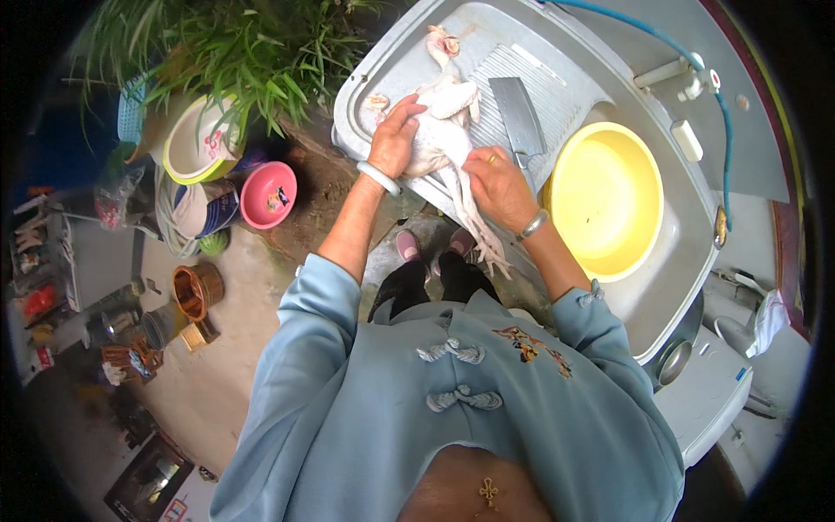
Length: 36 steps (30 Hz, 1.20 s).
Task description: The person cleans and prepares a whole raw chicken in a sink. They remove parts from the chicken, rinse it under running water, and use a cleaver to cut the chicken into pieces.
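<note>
A plucked whole chicken [438,134] lies on the ribbed drainboard of a grey sink [398,46], its head at the far end and its feet hanging over the near edge. My left hand [395,134], with a pale bangle at the wrist, rests on the bird's body. My right hand [499,183], wearing a ring and a metal bracelet, has its bent fingers at the leg; whether they grip it I cannot tell. A cleaver [518,117] lies flat to the right of the bird, its handle partly behind my right hand. A small pale piece [376,102] lies left of the chicken.
A yellow basin [607,202] stands in the sink bowl at the right. A tap [695,78] with a blue hose [727,137] is on the wall beyond. Leafy plants [254,59], a pink bowl [268,195] and stacked basins [199,143] are at the left.
</note>
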{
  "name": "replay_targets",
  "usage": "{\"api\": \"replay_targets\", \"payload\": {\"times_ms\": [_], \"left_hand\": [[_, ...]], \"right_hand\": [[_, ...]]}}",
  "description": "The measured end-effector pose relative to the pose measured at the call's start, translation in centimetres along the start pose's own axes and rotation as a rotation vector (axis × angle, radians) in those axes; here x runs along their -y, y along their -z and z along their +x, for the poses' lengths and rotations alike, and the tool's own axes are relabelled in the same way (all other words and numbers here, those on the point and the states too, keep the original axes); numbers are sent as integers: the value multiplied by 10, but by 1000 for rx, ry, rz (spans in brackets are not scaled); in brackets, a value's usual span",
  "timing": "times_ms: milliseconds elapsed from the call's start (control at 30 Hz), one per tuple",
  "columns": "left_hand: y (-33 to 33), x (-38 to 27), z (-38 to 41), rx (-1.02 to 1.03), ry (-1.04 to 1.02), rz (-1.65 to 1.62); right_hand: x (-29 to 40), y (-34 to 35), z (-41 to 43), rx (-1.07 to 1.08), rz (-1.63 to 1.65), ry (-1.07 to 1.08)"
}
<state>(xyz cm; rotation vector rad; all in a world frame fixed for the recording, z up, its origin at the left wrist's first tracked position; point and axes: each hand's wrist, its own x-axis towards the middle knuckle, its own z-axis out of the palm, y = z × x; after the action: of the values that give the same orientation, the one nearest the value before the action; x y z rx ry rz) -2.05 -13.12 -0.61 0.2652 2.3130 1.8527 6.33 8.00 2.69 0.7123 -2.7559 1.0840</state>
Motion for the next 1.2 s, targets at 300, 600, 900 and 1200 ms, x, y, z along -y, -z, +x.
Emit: {"api": "replay_targets", "payload": {"times_ms": [300, 600, 900, 1200], "left_hand": [[4, 15, -4, 18, -93, -15], [8, 13, -3, 37, -122, -34], [4, 14, -6, 9, -140, -52], [10, 14, -7, 42, -157, -61]], "right_hand": [[19, -33, 39, -74, 14, 36], [38, -50, 59, -204, 41, -34], [42, -67, 65, -402, 53, -175], [41, -44, 30, -407, 37, -289]]}}
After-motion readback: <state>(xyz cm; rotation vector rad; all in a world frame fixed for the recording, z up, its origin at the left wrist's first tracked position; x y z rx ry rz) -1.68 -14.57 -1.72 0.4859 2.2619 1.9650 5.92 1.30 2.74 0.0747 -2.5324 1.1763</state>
